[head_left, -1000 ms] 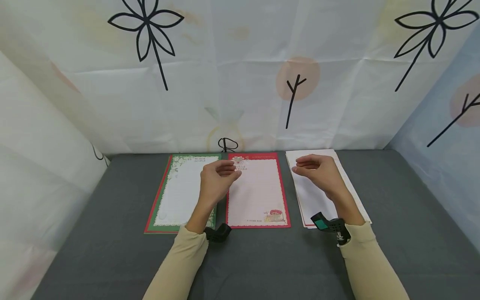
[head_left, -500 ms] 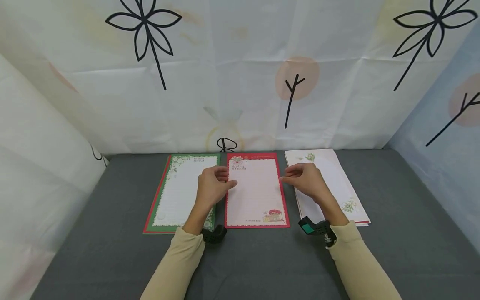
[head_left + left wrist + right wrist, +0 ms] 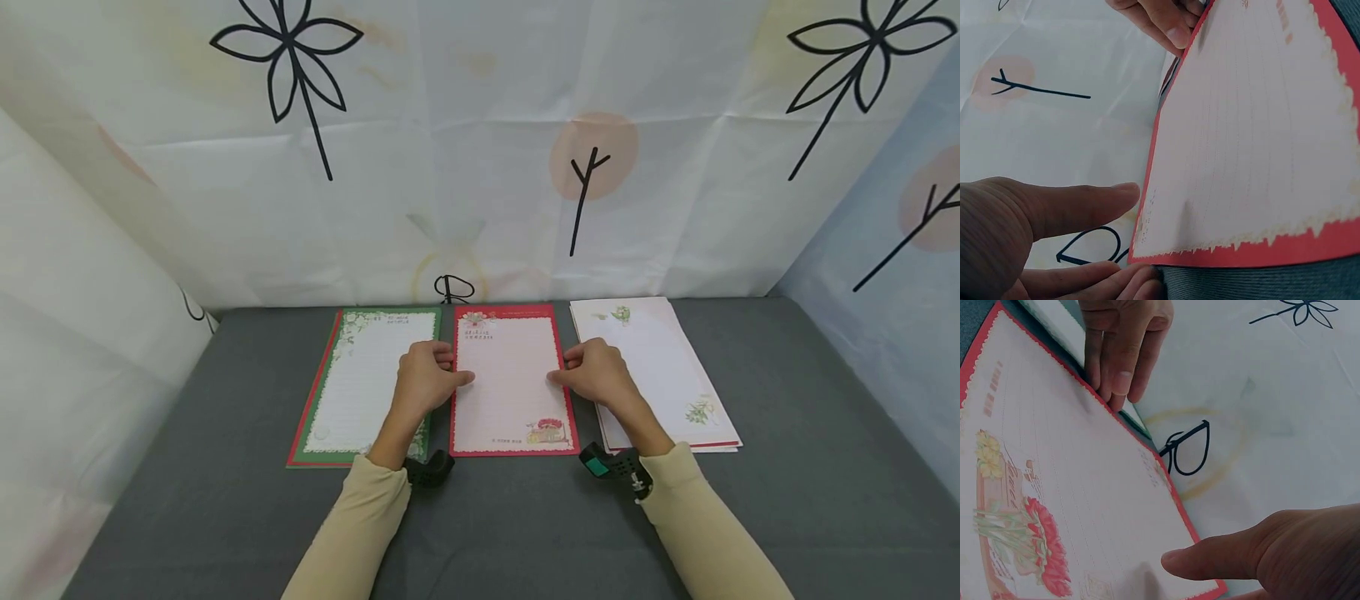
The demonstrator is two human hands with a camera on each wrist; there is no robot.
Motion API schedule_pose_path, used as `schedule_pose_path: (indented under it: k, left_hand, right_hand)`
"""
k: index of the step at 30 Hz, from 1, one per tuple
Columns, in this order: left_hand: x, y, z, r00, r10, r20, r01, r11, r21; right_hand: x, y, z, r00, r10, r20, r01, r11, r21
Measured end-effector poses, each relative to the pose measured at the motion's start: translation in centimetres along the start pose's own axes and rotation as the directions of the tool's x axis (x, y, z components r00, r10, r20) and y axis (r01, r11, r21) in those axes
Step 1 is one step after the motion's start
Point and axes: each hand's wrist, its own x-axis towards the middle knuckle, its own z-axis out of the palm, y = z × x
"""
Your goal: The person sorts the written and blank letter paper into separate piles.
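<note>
A letter sheet with a red border and pale ruled middle (image 3: 510, 383) lies on the grey table between my hands. My left hand (image 3: 426, 377) is at its left edge, thumb over the paper and fingers beside the edge. At the opposite edge is my right hand (image 3: 600, 373), its thumb likewise above the sheet. In the left wrist view the left thumb (image 3: 1091, 203) stands apart from the fingers, with a shadow on the paper. The right wrist view shows the right thumb (image 3: 1210, 556) held over a corner; most of that hand's fingers are hidden.
Left of the red sheet lies a green-bordered sheet (image 3: 360, 392) with a red edge showing beneath it. On the right is a stack of white sheets (image 3: 667, 358) with green leaf prints. A patterned white cloth (image 3: 480, 167) hangs behind the table.
My right hand has moved left and down from over the white stack to the red sheet's right edge, uncovering leaf prints. My left hand has lowered slightly at the left edge.
</note>
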Motion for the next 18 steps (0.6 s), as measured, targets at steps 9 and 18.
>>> schedule_pose_path:
  k: [9, 18]
  left_hand:
    - [-0.02, -0.11, 0.22, 1.0, -0.019, -0.008, 0.018, 0.997, -0.078]
    - [0.19, -0.73, 0.4, 0.999, -0.035, -0.033, 0.029, 0.986, -0.163]
  right_hand:
    - [-0.15, -0.02, -0.01, 1.0, -0.007, -0.025, 0.008, 0.998, 0.058]
    - [-0.2, -0.02, -0.66, 1.0, 0.014, -0.003, -0.013, 0.983, 0.182]
